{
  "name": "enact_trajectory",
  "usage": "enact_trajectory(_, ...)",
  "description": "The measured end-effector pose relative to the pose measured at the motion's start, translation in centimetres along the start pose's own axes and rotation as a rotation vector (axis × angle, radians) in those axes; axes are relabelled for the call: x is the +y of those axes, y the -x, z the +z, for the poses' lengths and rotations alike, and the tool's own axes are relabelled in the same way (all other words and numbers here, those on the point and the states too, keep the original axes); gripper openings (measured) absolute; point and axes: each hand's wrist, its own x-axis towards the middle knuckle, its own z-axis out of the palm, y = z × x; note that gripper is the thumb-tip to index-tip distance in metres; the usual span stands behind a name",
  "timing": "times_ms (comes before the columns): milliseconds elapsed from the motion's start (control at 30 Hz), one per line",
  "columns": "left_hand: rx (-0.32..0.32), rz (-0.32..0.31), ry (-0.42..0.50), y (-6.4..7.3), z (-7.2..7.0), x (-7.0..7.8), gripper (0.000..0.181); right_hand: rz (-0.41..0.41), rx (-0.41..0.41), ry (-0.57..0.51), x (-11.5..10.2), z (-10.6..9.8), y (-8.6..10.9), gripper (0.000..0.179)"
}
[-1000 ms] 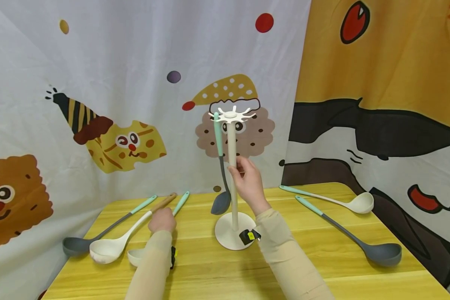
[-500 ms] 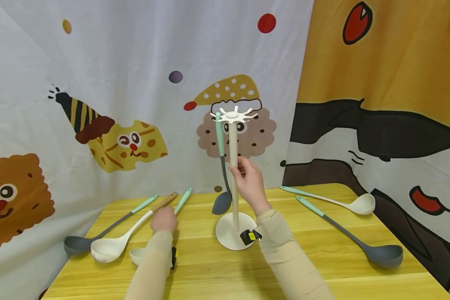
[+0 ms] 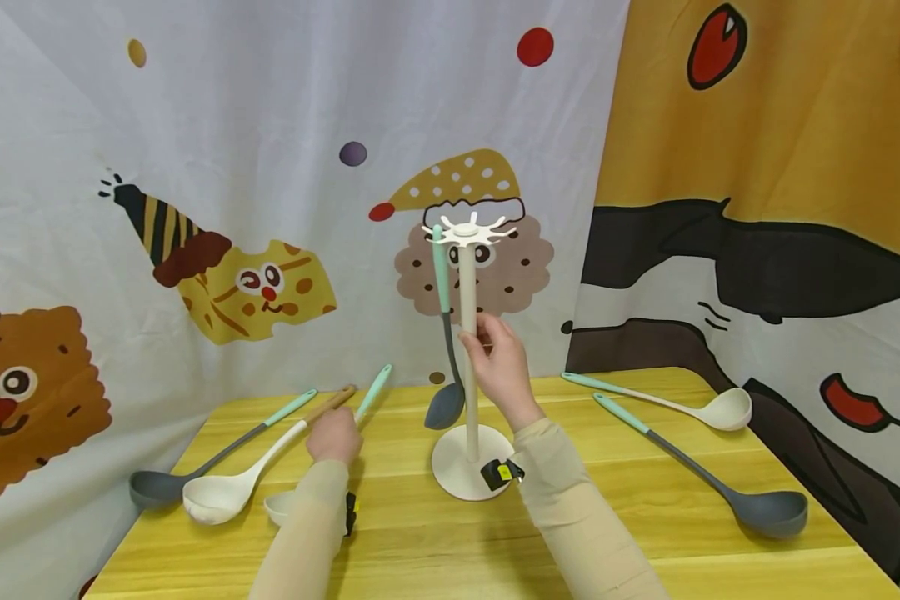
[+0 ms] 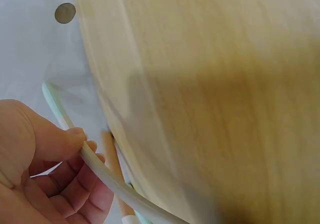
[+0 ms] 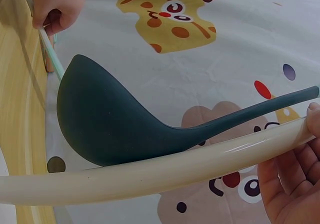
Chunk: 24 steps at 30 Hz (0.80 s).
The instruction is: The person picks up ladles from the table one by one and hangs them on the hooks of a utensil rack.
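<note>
Fingers point(image 4: 70, 198) of left hand point(image 3: 335, 435): pinched ladle point(image 4: 125, 191) by stem, left of stand point(image 3: 468, 287), with bowl partly behind sleeve point(image 3: 300, 537). Right hand point(image 3: 499, 368): gripped stand's post. Judged ladle light, stiff, perhaps slippery; likely bowl-heavy, best held mid-stem.

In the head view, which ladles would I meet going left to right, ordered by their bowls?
Far-left grey ladle, wooden-handled white ladle, held white ladle (left hand), hanging grey ladle on the utensil stand, right-side white ladle, far-right grey ladle.
</note>
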Motion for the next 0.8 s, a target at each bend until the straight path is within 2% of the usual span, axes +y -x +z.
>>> enact_trajectory(200,0.025,0.022,0.021,0.1,-0.2,0.7,0.014,-0.001,0.0,-0.001,-0.1,0.0,0.0,0.02)
enact_trajectory(467,0.077,0.062,0.044,0.3,-0.3,1.5,0.023,0.003,0.001,0.001,-0.1,0.0,0.0,0.019)
enact_trajectory(800,0.111,0.082,0.098,0.4,-0.4,2.2,0.026,-0.019,0.011,0.007,-0.1,0.0,0.1,0.019)
